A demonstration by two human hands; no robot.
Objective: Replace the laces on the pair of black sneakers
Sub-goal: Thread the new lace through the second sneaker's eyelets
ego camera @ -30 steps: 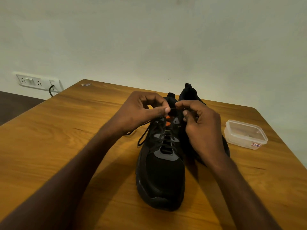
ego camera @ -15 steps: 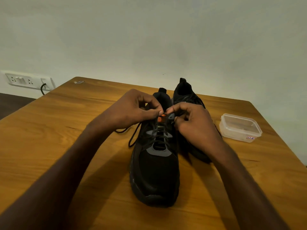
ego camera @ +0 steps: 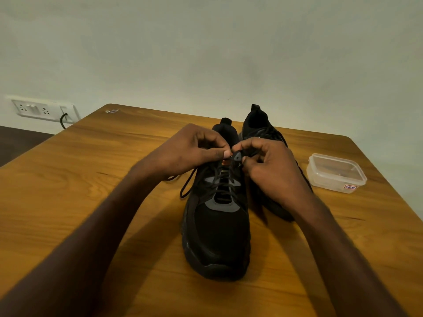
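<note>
left hand + right hand | dropped onto sneaker tongue | lace possibly pulled tighter

One head-worn camera looks forward and down from close above the wooden table; both forearms reach in from the bottom edge toward the near shoe at centre; the wall fills the upper half; no second view.

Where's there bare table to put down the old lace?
Bare wood lies left of the near sneaker, out to the table edge, and along the front edge. It's crowded on the right, where the second sneaker and plastic box sit.
</note>
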